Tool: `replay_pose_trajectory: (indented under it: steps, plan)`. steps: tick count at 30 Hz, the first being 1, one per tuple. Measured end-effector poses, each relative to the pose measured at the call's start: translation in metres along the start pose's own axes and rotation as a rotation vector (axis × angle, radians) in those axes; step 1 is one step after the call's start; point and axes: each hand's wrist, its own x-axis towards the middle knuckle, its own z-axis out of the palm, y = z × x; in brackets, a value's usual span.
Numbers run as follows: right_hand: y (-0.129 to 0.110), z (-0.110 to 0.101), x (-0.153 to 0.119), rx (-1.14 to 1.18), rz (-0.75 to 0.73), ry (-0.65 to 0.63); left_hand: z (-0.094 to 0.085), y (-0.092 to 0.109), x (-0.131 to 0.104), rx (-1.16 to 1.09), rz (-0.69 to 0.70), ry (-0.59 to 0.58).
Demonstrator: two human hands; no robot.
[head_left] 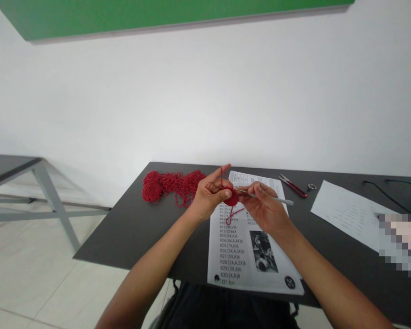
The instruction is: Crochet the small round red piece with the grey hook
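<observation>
A small round piece of red crochet (230, 198) is pinched between the thumb and fingers of my left hand (212, 192). Red yarn loops over the raised left index finger, and a loose tail dangles below the piece. My right hand (269, 208) grips a crochet hook (283, 200) with a grey handle; its metal tip reaches the upper edge of the red piece. Whether the tip is inside a stitch is too small to tell. Both hands are above a printed pattern sheet (233, 256) on the dark table.
A ball of red yarn (152, 187) with a loose tangle (188, 185) lies to the left. Thread snips (294, 186), a small metal ring (311, 187), a second paper (345, 214) and eyeglasses (390, 194) are to the right. A white wall (192, 105) stands behind the table (133, 242).
</observation>
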Motion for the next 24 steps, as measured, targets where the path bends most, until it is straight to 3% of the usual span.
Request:
replay_pose_trajectory:
  steps: [5,12,17,24]
  plan:
    - [0.01,0.0,0.002,0.061,0.021,0.06,0.008,-0.003,-0.001,0.172,0.055,0.043]
    - [0.017,-0.003,-0.001,-0.083,-0.064,0.116,0.021,-0.014,-0.009,0.262,0.097,0.121]
    - [0.013,-0.002,0.0,-0.097,-0.05,0.156,0.016,-0.009,-0.009,0.389,0.167,0.064]
    - [0.005,0.003,0.001,0.023,-0.003,0.189,0.004,0.003,-0.003,0.545,0.216,0.244]
